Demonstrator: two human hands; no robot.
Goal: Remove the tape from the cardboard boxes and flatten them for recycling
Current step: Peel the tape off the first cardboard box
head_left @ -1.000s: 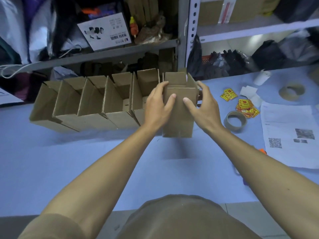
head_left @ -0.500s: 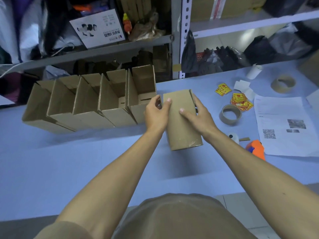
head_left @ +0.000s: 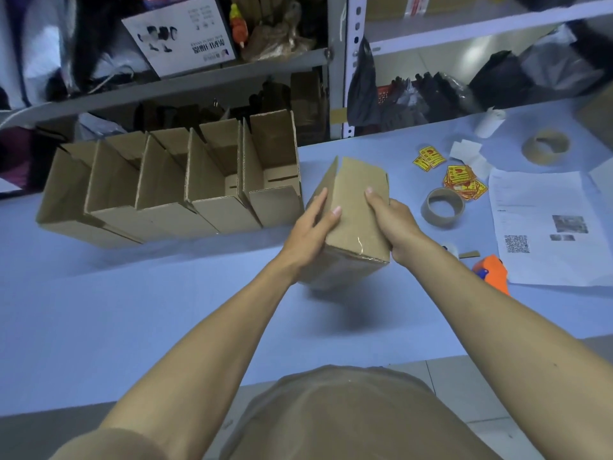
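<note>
Left hand (head_left: 310,232) and right hand (head_left: 393,220) gripping cardboard box (head_left: 356,214) (clear tape on its near edge), thumbs on top

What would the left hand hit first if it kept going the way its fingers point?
Past the held box, the left hand likely meets the nearest open box in the row, though depth is unclear.

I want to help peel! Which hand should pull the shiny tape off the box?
Probably the right hand: it grips the box just beside the clear tape at the near edge. The left hand holds the far side, so it can steady.
</note>
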